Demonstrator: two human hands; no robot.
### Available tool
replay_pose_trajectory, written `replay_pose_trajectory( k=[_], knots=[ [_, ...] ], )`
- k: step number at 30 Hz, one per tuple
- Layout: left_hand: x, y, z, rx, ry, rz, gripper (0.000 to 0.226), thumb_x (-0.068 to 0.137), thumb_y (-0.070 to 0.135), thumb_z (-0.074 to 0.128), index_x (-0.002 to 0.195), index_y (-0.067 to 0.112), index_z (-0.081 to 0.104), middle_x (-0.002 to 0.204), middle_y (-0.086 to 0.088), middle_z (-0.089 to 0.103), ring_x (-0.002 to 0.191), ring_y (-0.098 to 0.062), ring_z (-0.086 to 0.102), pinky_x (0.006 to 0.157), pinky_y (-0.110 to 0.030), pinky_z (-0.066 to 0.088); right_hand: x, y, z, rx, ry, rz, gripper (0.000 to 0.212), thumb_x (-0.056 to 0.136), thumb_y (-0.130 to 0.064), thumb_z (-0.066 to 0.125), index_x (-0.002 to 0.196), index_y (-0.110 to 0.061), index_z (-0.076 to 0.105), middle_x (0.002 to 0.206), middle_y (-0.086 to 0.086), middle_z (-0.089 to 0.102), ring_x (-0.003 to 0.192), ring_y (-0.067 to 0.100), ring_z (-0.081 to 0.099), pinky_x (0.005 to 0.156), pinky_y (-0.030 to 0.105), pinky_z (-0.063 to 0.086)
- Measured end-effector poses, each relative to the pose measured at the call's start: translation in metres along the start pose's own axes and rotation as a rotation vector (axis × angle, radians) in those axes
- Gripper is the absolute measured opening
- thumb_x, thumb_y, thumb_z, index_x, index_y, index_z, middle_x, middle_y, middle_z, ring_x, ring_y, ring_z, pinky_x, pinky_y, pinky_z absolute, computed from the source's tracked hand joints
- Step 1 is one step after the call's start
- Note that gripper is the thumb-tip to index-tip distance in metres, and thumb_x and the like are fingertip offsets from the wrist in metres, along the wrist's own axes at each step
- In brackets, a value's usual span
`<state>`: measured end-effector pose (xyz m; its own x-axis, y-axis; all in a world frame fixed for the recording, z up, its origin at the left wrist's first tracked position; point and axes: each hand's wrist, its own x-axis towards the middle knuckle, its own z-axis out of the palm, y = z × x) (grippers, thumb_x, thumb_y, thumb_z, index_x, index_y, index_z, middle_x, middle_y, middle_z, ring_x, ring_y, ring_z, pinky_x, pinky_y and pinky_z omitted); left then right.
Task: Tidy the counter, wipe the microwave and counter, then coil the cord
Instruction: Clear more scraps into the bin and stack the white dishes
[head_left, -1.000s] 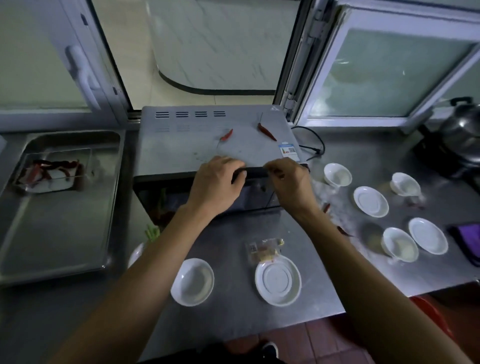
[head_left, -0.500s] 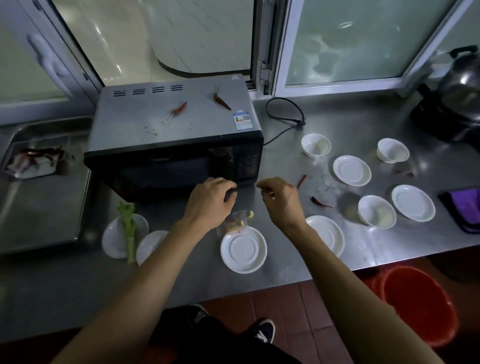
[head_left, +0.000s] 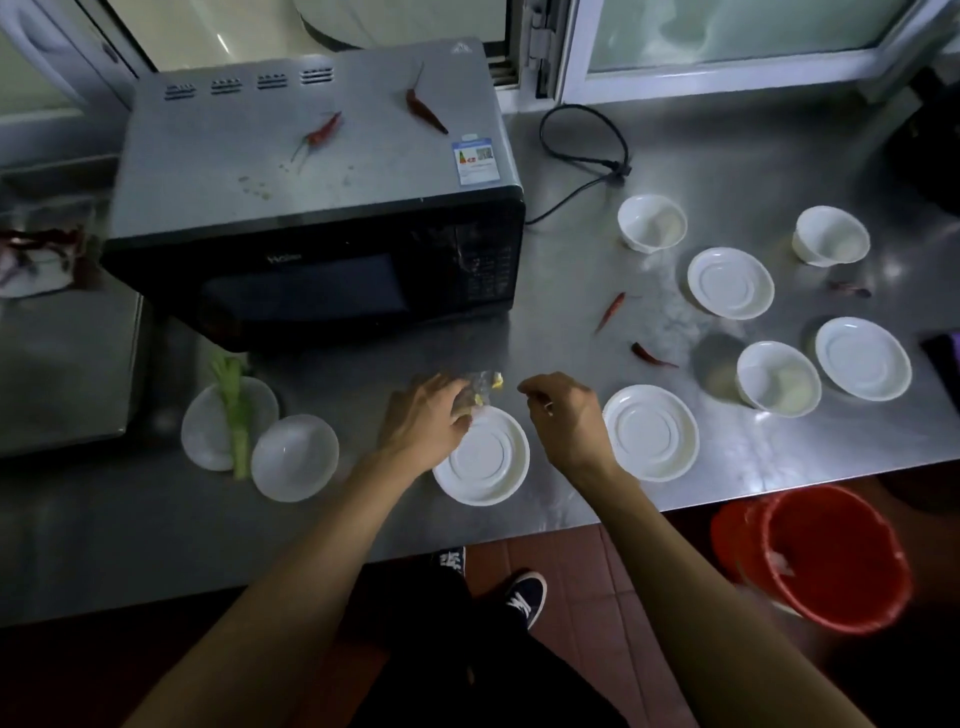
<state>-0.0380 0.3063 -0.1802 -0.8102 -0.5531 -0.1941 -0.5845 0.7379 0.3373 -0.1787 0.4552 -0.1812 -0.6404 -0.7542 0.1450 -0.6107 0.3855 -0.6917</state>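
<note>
Left hand (head_left: 423, 426) closes on a crinkled wrapper (head_left: 480, 387) beside a saucer (head_left: 485, 462); right hand (head_left: 563, 415) hovers loosely curled, empty. The wrapper looks light and limp; pinch its bunched middle.

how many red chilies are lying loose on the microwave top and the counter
4 clear ones: two on the microwave top, a left one and a right one; two on the counter. A dark bit is unclear.
</note>
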Motion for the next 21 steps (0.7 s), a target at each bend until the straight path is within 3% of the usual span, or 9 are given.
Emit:
replay_pose_trajectory(
  k=[3, 9, 14, 21],
  knots=[
    [0.007, -0.006, 0.019, 0.011, -0.027, 0.015, 0.059, 0.085, 0.033, 0.073, 0.139, 0.03, 0.049, 0.142, 0.006, 0.052, 0.13, -0.024, 0.045, 0.095, -0.047, 0.048, -0.003, 0.007, 0.015, 0.006, -0.023, 0.048, 0.024, 0.085, 0.007, 0.062, 0.101, -0.005, 0.076, 0.097, 0.014, 0.073, 0.08, 0.03, 0.069, 0.073, 0.036, 0.056],
    [0.02, -0.011, 0.043, 0.094, -0.057, 0.125, 0.079, 0.08, 0.025, 0.076, 0.146, 0.036, 0.034, 0.146, 0.0, 0.043, 0.133, -0.029, 0.039, 0.088, -0.053, 0.053, -0.003, 0.011, 0.036, 0.014, -0.044, 0.089, 0.023, 0.084, 0.009, 0.063, 0.097, -0.003, 0.076, 0.091, 0.015, 0.072, 0.074, 0.031, 0.067, 0.067, 0.042, 0.056],
    [0.027, -0.016, 0.054, 0.135, -0.106, 0.142, 0.072, 0.09, 0.024, 0.064, 0.152, 0.037, 0.03, 0.152, -0.003, 0.037, 0.139, -0.029, 0.031, 0.092, -0.054, 0.052, -0.003, 0.016, 0.042, -0.008, -0.043, 0.115, 0.023, 0.083, 0.009, 0.064, 0.098, -0.003, 0.076, 0.093, 0.015, 0.073, 0.077, 0.031, 0.069, 0.069, 0.044, 0.058],
    [0.031, -0.019, 0.053, 0.045, -0.063, 0.157, 0.055, 0.093, 0.019, 0.063, 0.145, 0.03, 0.048, 0.144, -0.003, 0.047, 0.135, -0.028, 0.038, 0.09, -0.052, 0.053, -0.005, 0.023, 0.047, -0.017, -0.049, 0.16, 0.024, 0.086, 0.007, 0.063, 0.101, -0.005, 0.076, 0.097, 0.014, 0.073, 0.08, 0.03, 0.07, 0.071, 0.046, 0.058]
  ],
)
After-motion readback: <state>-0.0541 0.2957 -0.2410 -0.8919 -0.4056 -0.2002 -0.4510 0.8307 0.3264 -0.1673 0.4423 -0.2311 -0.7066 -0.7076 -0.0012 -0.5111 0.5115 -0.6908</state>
